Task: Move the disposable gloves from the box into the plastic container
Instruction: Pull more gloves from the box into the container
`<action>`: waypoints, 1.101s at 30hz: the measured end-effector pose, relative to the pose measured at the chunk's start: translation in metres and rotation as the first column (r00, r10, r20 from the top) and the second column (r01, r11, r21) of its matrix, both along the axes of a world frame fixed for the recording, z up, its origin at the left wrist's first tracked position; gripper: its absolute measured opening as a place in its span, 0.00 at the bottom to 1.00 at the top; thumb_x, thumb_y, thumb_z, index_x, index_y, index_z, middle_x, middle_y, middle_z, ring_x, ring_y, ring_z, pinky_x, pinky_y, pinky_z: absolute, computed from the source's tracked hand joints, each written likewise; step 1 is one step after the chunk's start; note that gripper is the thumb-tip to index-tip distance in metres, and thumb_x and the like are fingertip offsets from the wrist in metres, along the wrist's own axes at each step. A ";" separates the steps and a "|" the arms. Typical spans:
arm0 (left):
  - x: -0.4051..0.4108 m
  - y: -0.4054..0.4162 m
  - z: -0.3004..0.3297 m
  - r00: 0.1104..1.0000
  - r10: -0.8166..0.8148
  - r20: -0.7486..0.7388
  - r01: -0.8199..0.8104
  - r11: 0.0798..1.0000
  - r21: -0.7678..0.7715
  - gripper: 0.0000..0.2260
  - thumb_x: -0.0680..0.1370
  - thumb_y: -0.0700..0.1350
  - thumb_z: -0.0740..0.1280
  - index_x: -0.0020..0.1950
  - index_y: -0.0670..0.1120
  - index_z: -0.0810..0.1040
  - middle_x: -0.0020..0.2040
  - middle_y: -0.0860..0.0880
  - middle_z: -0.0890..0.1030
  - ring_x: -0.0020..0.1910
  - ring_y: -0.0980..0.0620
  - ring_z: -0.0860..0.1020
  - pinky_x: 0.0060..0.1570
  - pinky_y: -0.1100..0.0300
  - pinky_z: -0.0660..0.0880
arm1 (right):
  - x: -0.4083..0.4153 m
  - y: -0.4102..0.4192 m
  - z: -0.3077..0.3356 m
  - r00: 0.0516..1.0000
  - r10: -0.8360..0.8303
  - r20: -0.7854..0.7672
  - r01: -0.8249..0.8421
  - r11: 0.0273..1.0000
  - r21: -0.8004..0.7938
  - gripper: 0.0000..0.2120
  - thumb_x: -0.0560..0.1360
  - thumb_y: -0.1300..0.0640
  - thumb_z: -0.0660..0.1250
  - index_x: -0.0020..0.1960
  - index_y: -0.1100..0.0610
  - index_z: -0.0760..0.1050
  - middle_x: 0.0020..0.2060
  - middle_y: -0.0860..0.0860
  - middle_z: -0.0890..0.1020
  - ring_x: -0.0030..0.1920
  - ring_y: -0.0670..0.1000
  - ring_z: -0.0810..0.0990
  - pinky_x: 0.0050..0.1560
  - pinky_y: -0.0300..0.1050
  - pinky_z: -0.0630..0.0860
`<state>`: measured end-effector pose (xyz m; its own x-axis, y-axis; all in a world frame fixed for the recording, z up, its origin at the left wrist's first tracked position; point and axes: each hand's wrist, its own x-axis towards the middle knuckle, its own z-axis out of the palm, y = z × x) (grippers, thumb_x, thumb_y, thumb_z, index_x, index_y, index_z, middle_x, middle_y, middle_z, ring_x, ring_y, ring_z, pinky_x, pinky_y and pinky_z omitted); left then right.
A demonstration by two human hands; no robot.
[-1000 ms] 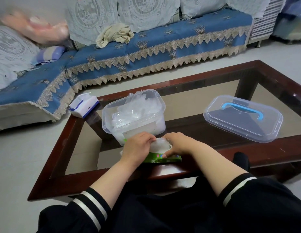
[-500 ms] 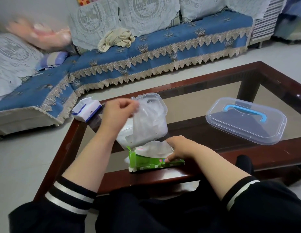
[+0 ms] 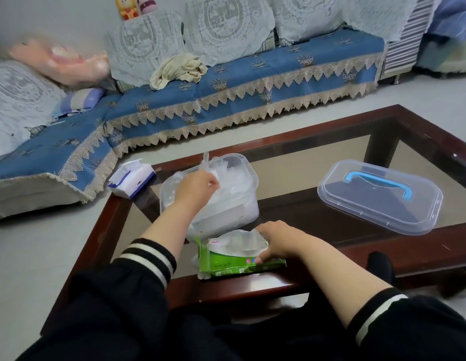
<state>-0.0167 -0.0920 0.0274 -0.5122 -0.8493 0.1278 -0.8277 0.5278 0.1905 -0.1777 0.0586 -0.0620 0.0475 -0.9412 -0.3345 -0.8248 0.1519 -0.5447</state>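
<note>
The left hand (image 3: 198, 184) is over the open plastic container (image 3: 249, 178), and its fingers are curled narrow and pinch a clear disposable glove (image 3: 206, 162) whose thin end stands up just above them. Under and beyond these fingers the container is full of more crumpled clear gloves (image 3: 228, 186).

The right hand (image 3: 278, 239) rests on the green box (image 3: 234, 261), which lies nearer to the person than the container and touches its front wall. Its fingers are spread rather wide; the thumb presses the front side of the box and the other fingers lie at the edge of the torn opening. Just left of these fingers a white bunch of gloves (image 3: 237, 242) sticks out of the box.

Well to the right of both hands the container lid (image 3: 377, 201) with a blue handle lies flat on the bench (image 3: 317, 282). Left of the left fingers, a white and blue tissue pack (image 3: 131, 179) sits at the bench corner.
</note>
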 end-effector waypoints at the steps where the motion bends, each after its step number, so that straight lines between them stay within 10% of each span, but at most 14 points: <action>1: -0.001 -0.006 -0.008 0.998 0.019 0.056 -0.027 0.989 0.147 0.08 0.80 0.45 0.63 0.47 0.47 0.82 0.45 0.52 0.80 0.45 0.50 0.77 0.49 0.56 0.73 | -0.001 0.000 -0.001 1.000 -0.001 -0.005 0.001 1.000 -0.001 0.34 0.63 0.40 0.76 0.67 0.42 0.69 0.61 0.48 0.75 0.65 0.54 0.69 0.62 0.58 0.71; 8: -0.003 -0.017 0.001 0.993 0.115 -0.024 -0.085 0.843 0.532 0.12 0.83 0.39 0.55 0.62 0.42 0.75 0.61 0.46 0.77 0.58 0.49 0.75 0.56 0.57 0.70 | -0.001 -0.001 -0.003 1.000 -0.003 0.007 0.003 1.000 0.005 0.35 0.63 0.40 0.76 0.67 0.44 0.69 0.61 0.47 0.75 0.65 0.53 0.69 0.61 0.56 0.72; 11: 0.001 0.006 0.020 0.988 0.058 -0.145 -0.055 0.998 0.023 0.12 0.83 0.45 0.57 0.57 0.43 0.77 0.53 0.48 0.80 0.51 0.49 0.77 0.50 0.57 0.72 | -0.001 0.001 -0.001 1.000 -0.003 0.005 0.003 1.000 0.005 0.35 0.64 0.41 0.76 0.67 0.44 0.69 0.61 0.47 0.75 0.66 0.53 0.68 0.62 0.58 0.71; 14: 0.006 0.062 0.021 0.861 -0.374 -0.344 0.233 0.892 -0.386 0.09 0.81 0.46 0.62 0.49 0.42 0.80 0.43 0.48 0.80 0.40 0.53 0.75 0.41 0.61 0.72 | -0.001 0.002 0.000 1.000 -0.003 0.013 0.003 1.000 -0.003 0.35 0.64 0.41 0.76 0.67 0.44 0.69 0.61 0.47 0.75 0.65 0.53 0.67 0.61 0.58 0.71; 20: 0.008 0.104 -0.034 0.959 -0.282 -0.012 0.279 0.944 0.174 0.18 0.74 0.54 0.72 0.61 0.49 0.78 0.58 0.54 0.79 0.60 0.53 0.74 0.55 0.63 0.67 | 0.001 0.003 0.003 1.000 -0.001 -0.015 0.001 1.000 -0.006 0.34 0.64 0.41 0.76 0.67 0.45 0.69 0.61 0.48 0.74 0.65 0.53 0.67 0.60 0.58 0.72; 26: 0.013 0.098 -0.020 0.968 -0.099 -0.231 0.154 0.959 0.238 0.10 0.78 0.51 0.67 0.42 0.47 0.83 0.36 0.50 0.80 0.39 0.52 0.75 0.41 0.59 0.70 | 0.000 0.003 0.001 1.000 -0.006 -0.008 0.006 1.000 0.003 0.31 0.64 0.41 0.76 0.63 0.46 0.70 0.57 0.47 0.75 0.62 0.53 0.69 0.59 0.57 0.73; 33: 0.016 0.085 0.041 0.915 -0.015 -0.403 0.141 0.948 0.285 0.09 0.82 0.46 0.59 0.50 0.49 0.80 0.43 0.50 0.82 0.43 0.46 0.78 0.46 0.56 0.74 | 0.000 -0.001 -0.003 0.999 0.012 -0.037 -0.012 1.000 0.002 0.36 0.61 0.37 0.76 0.65 0.47 0.70 0.56 0.48 0.75 0.62 0.55 0.71 0.59 0.57 0.73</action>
